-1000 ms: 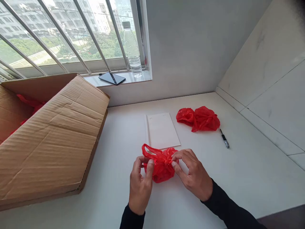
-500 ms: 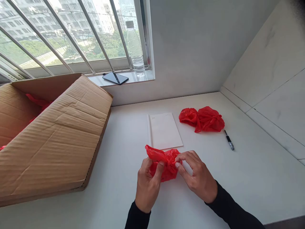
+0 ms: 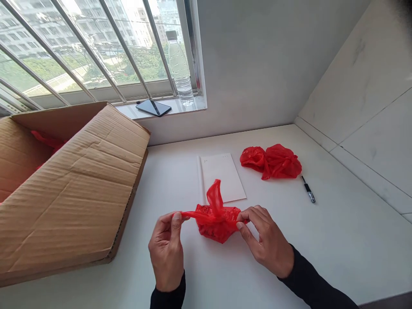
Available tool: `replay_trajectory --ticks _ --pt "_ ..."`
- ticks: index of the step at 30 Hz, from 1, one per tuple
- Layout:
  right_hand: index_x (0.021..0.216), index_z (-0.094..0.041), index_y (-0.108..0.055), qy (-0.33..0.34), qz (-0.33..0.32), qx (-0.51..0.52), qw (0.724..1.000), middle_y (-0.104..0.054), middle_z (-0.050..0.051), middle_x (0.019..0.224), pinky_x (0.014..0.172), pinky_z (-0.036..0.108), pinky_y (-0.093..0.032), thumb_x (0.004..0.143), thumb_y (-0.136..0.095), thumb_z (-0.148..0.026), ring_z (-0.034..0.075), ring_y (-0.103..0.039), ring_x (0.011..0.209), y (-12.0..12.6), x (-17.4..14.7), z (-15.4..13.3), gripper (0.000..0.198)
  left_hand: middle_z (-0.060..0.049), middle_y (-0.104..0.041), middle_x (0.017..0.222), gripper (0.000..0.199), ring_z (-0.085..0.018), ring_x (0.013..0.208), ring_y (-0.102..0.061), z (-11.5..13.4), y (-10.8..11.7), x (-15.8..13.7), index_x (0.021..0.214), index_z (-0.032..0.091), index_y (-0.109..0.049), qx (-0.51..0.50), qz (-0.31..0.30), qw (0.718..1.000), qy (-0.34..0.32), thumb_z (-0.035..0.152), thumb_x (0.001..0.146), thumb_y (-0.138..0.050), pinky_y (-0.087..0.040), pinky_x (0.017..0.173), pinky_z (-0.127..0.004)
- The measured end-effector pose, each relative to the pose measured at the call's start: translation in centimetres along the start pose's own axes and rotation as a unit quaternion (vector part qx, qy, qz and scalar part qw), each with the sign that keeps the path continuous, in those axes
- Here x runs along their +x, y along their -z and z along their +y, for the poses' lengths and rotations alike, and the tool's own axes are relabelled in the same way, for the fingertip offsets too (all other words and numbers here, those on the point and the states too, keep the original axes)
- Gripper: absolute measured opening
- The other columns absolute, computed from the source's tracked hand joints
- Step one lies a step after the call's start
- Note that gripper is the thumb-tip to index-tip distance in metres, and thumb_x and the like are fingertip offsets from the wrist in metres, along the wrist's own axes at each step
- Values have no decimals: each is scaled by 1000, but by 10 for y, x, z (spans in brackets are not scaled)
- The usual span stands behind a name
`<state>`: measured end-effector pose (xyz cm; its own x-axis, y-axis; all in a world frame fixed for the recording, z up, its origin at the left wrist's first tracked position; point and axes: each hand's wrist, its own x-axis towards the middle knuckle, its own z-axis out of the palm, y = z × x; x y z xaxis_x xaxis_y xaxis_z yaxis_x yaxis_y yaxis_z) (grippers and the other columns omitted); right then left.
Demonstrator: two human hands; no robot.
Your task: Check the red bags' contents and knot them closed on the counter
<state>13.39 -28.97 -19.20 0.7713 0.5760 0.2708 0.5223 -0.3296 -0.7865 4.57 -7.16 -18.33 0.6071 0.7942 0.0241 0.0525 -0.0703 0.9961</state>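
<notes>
A red plastic bag [image 3: 215,229], bunched around contents I cannot make out, rests on the white table in front of me. My left hand [image 3: 168,246] pinches one end of the bag, which is stretched out to the left in a thin taut strip. At the bag's right side, my right hand [image 3: 265,238] pinches another end between thumb and fingers. A loose red flap stands up from the middle, where the plastic is gathered together. Just behind the bag lies a white notebook [image 3: 222,176], partly covered by that flap.
Two bunched red plastic bags [image 3: 272,161] lie at the back right, beside a black pen [image 3: 308,189]. An open cardboard box [image 3: 77,189] with red plastic inside stands on the left. On the windowsill are a phone [image 3: 153,107] and a clear water bottle [image 3: 180,68].
My left hand has moved left, drawing one end of the bag out into a strip. The flap now points upward. My right hand has stayed almost in place, pinching the bag.
</notes>
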Motion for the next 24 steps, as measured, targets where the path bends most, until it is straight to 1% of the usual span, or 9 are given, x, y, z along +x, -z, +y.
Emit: replay_trajectory --ticks 3,5,8,10,12,15,17,19,24 --pt "91 -24 -52 -14 4 6 1000 -59 -1 88 80 41 -38 100 -45 -23 21 -50 84 3 0 1 12 1 -69 80 27 -15 69 -66 6 7 6 97 21 -66 -16 30 999 10 46 86 -68 -58 75 -33" --pt "90 -24 -52 -18 12 14 1000 -58 -2 87 80 40 -38 99 -46 -23 21 -50 84 4 1 0 11 -2 -72 87 37 -17 74 -68 8 7 4 117 23 -63 -10 -22 999 39 48 90 -63 -58 76 -34" --pt "96 -25 -54 -18 14 15 1000 -59 -1 90 81 41 -39 96 -51 -23 21 -50 87 3 2 -3 3 -7 -71 113 58 -22 100 -68 6 1 -8 146 29 -39 20 -122 991 47 47 94 -57 -57 85 -35" --pt "106 -26 -55 -3 0 -3 1000 -59 0 96 85 42 -39 93 -60 -25 22 -50 92 0 2 -4 14 -9 -63 130 57 -23 115 -61 2 -5 -19 147 31 -36 76 -179 981 1 42 95 -57 -55 89 -35" --pt "109 -26 -57 23 -12 -24 999 -59 0 98 87 43 -38 91 -64 -24 23 -49 94 -4 2 -4 20 -8 -57 138 47 -24 123 -55 -2 -12 -26 141 31 -44 154 -236 956 -80 35 96 -57 -52 95 -39" --pt "98 -26 -59 38 -8 -30 999 -57 -1 91 86 41 -39 94 -58 -17 21 -48 90 -6 0 -3 10 -6 -62 126 35 -25 122 -51 -3 -17 -29 127 28 -55 238 -278 906 -211 26 92 -62 -46 101 -44" --pt "95 -26 -58 26 -1 -21 999 -58 -1 91 84 40 -40 96 -54 -17 21 -48 90 -3 -1 -1 10 -4 -67 108 19 -24 110 -55 -2 -15 -26 109 26 -62 255 -280 887 -265 20 90 -63 -46 98 -43" --pt "94 -26 -56 4 3 -12 1000 -59 0 92 82 40 -40 97 -52 -19 22 -49 92 3 -3 0 8 -1 -67 94 10 -21 96 -58 -1 -9 -19 92 24 -63 255 -264 885 -286 15 90 -62 -47 92 -39" --pt "92 -27 -55 -83 61 18 994 -59 0 93 81 39 -43 100 -50 -32 22 -51 93 21 -6 7 10 -1 -65 96 5 -18 92 -61 2 10 -8 97 25 -64 234 -137 940 -207 24 94 -60 -50 80 -31"
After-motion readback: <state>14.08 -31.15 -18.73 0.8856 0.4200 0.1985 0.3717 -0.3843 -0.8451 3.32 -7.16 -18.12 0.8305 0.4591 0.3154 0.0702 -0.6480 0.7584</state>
